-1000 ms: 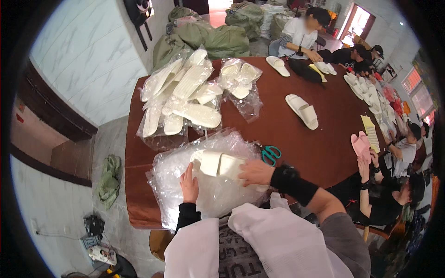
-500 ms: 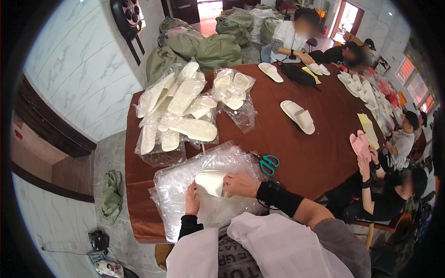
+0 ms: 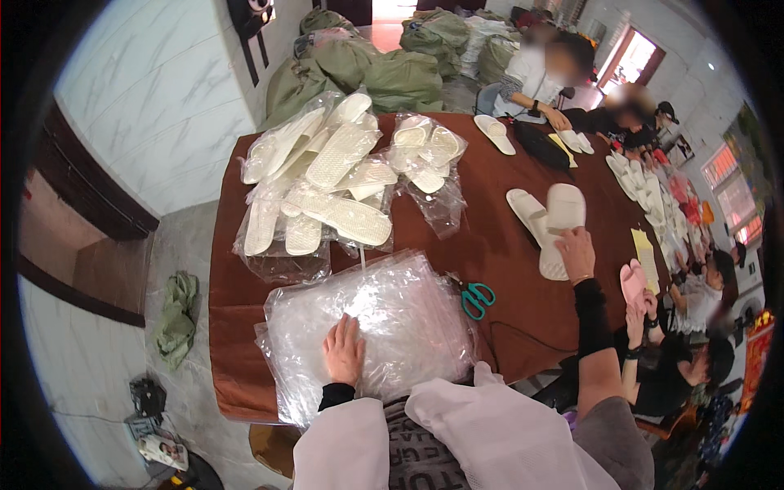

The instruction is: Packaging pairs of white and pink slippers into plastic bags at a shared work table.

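Clear plastic bags (image 3: 392, 327) lie in a slippery stack at the near edge of the brown tabletop (image 3: 498, 245), and I have my left hand (image 3: 344, 351) flat on top of them, fingers (image 3: 347, 331) spread and open, pressing rather than gripping anything. My right hand (image 3: 576, 251) is stretched out toward the right edge, where it rests on a pair of white slippers (image 3: 549, 220); the fingers curl over the sole of the nearer slipper, though I cannot tell whether they are truly clamped on it. Teal-handled scissors (image 3: 476, 297) lie between the bag stack and the slippers, just beside the stack's right corner. Toward the far left corner sits a big heap of bagged white slippers (image 3: 322, 188), with a smaller clear bag of slipper parts (image 3: 426, 155) next to it. A single white slipper (image 3: 495, 133) lies near the far edge. A person at the right edge holds a pink slipper (image 3: 633, 282). Green sacks (image 3: 384, 73) are piled on the floor beyond the far edge.
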Available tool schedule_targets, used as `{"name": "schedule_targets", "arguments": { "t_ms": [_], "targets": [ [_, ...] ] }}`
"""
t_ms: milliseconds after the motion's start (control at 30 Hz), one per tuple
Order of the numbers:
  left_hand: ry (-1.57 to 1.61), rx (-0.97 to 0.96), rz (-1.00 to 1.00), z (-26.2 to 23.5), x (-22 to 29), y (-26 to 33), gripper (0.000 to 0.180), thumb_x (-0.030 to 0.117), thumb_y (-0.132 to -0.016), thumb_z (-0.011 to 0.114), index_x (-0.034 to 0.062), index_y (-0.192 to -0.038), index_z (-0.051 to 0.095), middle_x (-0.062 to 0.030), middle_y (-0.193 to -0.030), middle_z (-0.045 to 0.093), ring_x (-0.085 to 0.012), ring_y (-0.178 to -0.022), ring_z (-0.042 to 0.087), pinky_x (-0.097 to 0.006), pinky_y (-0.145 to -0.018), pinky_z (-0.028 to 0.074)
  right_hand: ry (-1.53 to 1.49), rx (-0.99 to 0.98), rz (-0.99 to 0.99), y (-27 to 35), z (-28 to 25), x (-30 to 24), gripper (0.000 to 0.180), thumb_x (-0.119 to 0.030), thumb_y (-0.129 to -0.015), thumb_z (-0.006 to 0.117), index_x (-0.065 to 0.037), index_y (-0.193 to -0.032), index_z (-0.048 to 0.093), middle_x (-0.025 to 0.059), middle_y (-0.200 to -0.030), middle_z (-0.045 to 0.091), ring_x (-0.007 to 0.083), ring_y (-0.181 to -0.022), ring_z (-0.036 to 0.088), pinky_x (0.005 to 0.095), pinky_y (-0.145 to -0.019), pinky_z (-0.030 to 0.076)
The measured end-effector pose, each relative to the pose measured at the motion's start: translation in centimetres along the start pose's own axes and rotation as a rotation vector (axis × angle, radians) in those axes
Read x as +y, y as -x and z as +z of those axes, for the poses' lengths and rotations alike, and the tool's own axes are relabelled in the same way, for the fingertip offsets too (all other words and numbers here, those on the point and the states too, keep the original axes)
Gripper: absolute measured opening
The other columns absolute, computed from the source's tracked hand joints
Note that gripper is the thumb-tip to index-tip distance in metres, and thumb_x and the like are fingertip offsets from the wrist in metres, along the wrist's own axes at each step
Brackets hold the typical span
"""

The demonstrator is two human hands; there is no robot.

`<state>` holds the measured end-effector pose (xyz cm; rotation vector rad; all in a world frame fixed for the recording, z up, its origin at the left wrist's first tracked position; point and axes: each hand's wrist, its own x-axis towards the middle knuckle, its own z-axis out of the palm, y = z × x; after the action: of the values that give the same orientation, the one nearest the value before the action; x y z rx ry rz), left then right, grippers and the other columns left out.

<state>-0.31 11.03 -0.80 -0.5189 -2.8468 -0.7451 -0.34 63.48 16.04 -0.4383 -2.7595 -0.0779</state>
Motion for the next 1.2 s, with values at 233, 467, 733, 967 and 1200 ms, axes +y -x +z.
{"name": "schedule_targets", "arguments": {
  "t_ms": [233,467,733,967,1200],
  "targets": [
    [0.045,-0.041,-0.039,-0.5,-0.3,-0.4,0.047,0.022,-0.089,0.057,0.0124,-0.135,0.050,-0.0088,-0.143,0.044,-0.0333,-0.124,0.043,-0.046,-0.104,0.032,-0.336,-0.003,-0.420,-5.6,4.5,-13.7,0.031,-0.020,-0.084,0.062,-0.009,-0.113,0.057,0.0151,-0.113,0.055,0.0354,-0.108,0.052,0.0441,-0.092,0.044],
    [-0.035,-0.062,-0.056,-0.2,-0.7,-0.4,0.049,0.025,-0.090,0.057,0.0134,-0.136,0.049,-0.0066,-0.144,0.043,-0.0283,-0.126,0.044,-0.043,-0.102,0.035,-0.478,0.001,-0.866,-9.0,5.8,-38.8,0.071,-0.011,-0.078,0.065,-0.009,-0.143,0.037,0.0176,-0.137,0.043,0.0346,-0.128,0.041,0.0469,-0.105,0.036],
    [0.001,-0.052,-0.061,-0.2,-0.5,-0.4,0.048,0.026,-0.091,0.056,0.0140,-0.136,0.049,-0.0063,-0.144,0.043,-0.0272,-0.125,0.044,-0.044,-0.101,0.035,-0.455,0.199,-0.715,-18.9,5.5,-45.3,0.012,-0.015,-0.087,0.051,-0.012,-0.092,0.062,0.0144,-0.068,0.065,0.0317,-0.067,0.067,0.0443,-0.055,0.051],
    [0.005,-0.021,-0.020,0.0,-0.7,-0.2,0.050,0.026,-0.090,0.056,0.0137,-0.137,0.047,-0.0071,-0.145,0.042,-0.0286,-0.126,0.043,-0.044,-0.102,0.035,-1.366,-0.200,-0.357,-22.9,-11.4,-40.1,0.027,-0.019,-0.093,0.047,0.004,-0.098,0.061,0.0147,-0.078,0.069,0.0258,-0.068,0.071,0.0328,-0.051,0.053],
    [0.202,0.068,0.017,-2.2,0.0,-1.0,0.050,0.025,-0.093,0.059,0.0063,-0.137,0.046,-0.0170,-0.145,0.040,-0.0353,-0.129,0.042,-0.046,-0.103,0.036,-1.815,-0.697,-0.310,-13.6,-16.2,-40.7,0.029,-0.020,-0.096,0.045,0.004,-0.098,0.061,0.0187,-0.090,0.069,0.0298,-0.079,0.071,0.0318,-0.058,0.056]
  ]
}}
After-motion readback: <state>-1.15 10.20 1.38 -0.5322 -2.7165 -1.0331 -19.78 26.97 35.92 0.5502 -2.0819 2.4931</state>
